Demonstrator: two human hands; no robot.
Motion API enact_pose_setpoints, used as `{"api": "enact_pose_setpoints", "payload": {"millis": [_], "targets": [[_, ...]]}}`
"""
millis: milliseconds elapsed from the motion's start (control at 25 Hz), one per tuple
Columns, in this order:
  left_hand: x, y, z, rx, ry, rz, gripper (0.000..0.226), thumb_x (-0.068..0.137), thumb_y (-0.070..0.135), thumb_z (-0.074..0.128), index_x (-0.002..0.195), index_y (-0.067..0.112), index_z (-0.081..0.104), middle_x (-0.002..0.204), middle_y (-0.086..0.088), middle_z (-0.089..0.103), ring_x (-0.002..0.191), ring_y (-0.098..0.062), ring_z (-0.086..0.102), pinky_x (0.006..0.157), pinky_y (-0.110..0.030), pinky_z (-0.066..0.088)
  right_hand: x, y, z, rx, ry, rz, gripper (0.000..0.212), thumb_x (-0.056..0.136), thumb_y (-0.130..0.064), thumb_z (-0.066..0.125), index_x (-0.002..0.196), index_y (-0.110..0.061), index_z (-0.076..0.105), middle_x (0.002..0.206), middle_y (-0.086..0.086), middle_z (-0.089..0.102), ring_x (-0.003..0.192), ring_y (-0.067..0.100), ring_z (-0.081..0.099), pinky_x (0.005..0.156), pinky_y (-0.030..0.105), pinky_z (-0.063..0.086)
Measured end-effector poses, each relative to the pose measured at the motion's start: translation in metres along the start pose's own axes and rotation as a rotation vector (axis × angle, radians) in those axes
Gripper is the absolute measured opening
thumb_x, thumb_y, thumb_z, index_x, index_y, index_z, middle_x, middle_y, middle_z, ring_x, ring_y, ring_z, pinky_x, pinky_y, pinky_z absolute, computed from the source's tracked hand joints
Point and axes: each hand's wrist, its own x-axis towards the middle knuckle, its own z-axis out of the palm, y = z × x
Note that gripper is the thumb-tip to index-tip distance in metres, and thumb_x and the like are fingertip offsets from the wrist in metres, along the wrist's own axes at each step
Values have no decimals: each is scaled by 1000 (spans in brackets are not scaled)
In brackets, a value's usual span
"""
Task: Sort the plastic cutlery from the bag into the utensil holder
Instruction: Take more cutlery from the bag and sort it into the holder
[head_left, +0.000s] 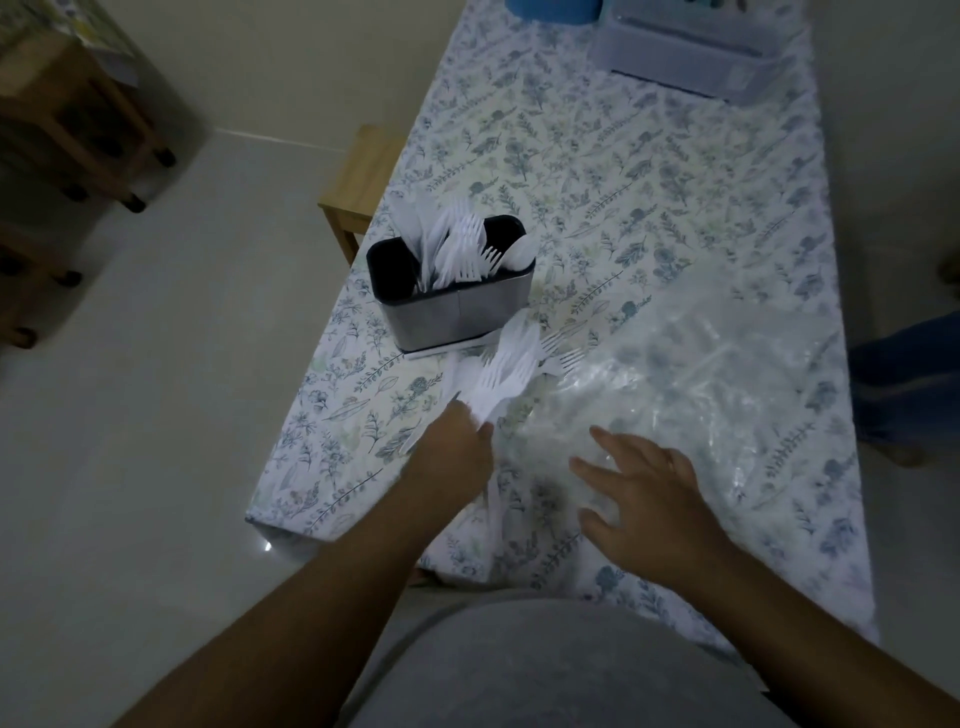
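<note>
A dark utensil holder (405, 317) with a steel front stands near the table's left edge, with white plastic forks, knives and a spoon upright in it. My left hand (452, 449) grips a bunch of white plastic forks (506, 371), tines pointing toward the holder. A few more white pieces lie on the cloth beside that hand. A clear plastic bag (691, 384) lies flat to the right. My right hand (639, 491) hovers over the bag's near edge, fingers spread, holding nothing.
The table (623, 171) wears a floral cloth. A translucent storage box (691, 57) and a blue object (550, 10) stand at the far end. A wooden stool (358, 182) sits left of the table, wooden wheeled furniture (78, 119) farther left. A person's leg (904, 379) shows at right.
</note>
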Motion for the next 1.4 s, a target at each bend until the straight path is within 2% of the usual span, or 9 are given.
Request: {"api": "enact_pose_setpoints", "payload": {"millis": [80,200,280,400,560,800,1080,1280,1400], "targets": [[8,13,8,-72,-4,-39,54,101,39,50,141,3,40,134,-16,55,119,-29,57,93,-34,46,-7,6,12,98,-23,45,50,88,-59,42,130,-43,66,158,-15,40,145,16,36,115,43,24],[5,16,16,-1,-49,-14,58,97,41,56,141,8,41,135,-11,54,119,-26,56,87,-28,41,-12,14,23,148,145,51,32,90,-44,54,114,-39,75,127,-13,69,123,18,58,99,40,40],[0,12,20,97,-64,30,54,95,44,57,135,11,44,128,-8,58,114,-24,57,88,-31,45,-11,19,24,128,282,77,30,88,-35,61,115,-32,74,113,-7,71,114,22,59,94,41,44],[-8,7,25,166,-55,109,43,91,47,56,123,18,50,108,-2,63,99,-23,63,89,-43,54,3,18,24,121,295,64,51,87,-32,68,137,-29,60,145,4,54,137,28,41,111,48,39],[-12,5,21,225,9,175,38,90,36,56,123,20,49,106,-1,59,95,-21,61,83,-40,56,11,29,30,79,-86,8,80,91,-41,67,157,-44,22,171,-5,5,156,20,-3,123,42,-3],[-9,-13,20,130,63,118,16,94,37,60,96,22,56,91,4,62,77,-11,59,70,-31,53,9,32,7,99,3,26,56,90,-43,61,144,-45,46,145,-13,46,136,16,34,106,35,22],[7,1,22,140,65,49,31,91,51,60,87,20,61,77,5,63,71,-11,62,62,-28,49,29,19,19,273,-57,95,54,91,-34,64,142,-43,51,129,-10,47,122,15,43,102,39,42],[15,1,20,21,43,-34,35,87,26,63,58,16,46,52,4,44,45,-10,42,40,-16,32,41,6,5,808,-77,263,27,95,-19,64,119,-33,68,99,-10,63,94,14,66,82,24,52],[12,-2,15,-95,110,-55,39,87,22,62,55,13,42,50,-1,40,45,-12,36,45,-22,31,40,-5,-4,950,-10,328,23,97,-20,64,115,-30,72,94,0,66,85,16,66,74,22,51]]}}
